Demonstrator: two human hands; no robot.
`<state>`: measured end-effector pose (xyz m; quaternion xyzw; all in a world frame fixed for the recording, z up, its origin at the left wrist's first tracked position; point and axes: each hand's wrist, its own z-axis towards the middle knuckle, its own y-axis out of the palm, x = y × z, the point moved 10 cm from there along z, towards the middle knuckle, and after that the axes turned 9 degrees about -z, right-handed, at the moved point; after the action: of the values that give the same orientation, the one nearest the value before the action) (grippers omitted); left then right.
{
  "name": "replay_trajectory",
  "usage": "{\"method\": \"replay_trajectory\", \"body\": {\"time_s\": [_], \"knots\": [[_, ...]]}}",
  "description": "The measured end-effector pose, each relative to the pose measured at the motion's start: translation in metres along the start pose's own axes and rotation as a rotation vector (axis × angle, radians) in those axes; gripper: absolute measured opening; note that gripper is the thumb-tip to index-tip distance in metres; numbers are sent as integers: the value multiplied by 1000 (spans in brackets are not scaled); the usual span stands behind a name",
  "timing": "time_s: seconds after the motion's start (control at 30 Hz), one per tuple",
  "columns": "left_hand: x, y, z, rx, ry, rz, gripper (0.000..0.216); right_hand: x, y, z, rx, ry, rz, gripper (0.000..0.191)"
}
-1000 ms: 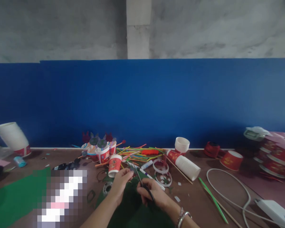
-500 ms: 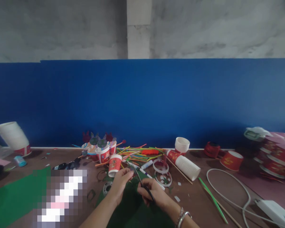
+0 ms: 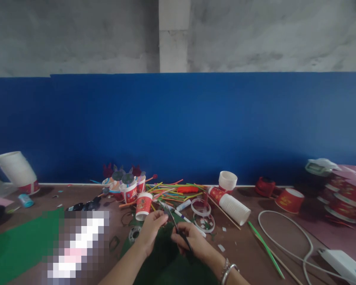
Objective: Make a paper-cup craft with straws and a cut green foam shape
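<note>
My right hand [image 3: 190,242] is closed around the dark handles of a pair of scissors [image 3: 174,225], whose blades point up and away toward the left hand. My left hand [image 3: 150,229] pinches the far edge of a dark green sheet [image 3: 166,261] that lies under both hands. The scissor blades meet the sheet just right of my left fingers. A silver bracelet [image 3: 228,271] sits on my right wrist.
On the brown table [image 3: 249,253] lie a red paper cup [image 3: 143,206], a pile of coloured sticks [image 3: 172,192], a stack of cups on its side [image 3: 230,206], clear rings [image 3: 203,215], a white cable [image 3: 287,237], a green sheet [image 3: 17,245] and red bowls [image 3: 348,198].
The hands and scissors stay almost in place; only small shifts of the fingers at the green sheet.
</note>
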<state>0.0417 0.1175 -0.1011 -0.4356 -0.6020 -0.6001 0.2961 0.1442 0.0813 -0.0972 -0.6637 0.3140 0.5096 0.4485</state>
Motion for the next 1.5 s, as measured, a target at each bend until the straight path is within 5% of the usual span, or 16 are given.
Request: {"method": "replay_trajectory", "body": {"time_s": [0.47,1.5], "knots": [[-2,9,0,-111,-94,-64,25,-3,-2,-1,-24,2,-19,32],[6,3,-3,-195,-177,217,23,11,7,-4,-188,39,-2,33]]}}
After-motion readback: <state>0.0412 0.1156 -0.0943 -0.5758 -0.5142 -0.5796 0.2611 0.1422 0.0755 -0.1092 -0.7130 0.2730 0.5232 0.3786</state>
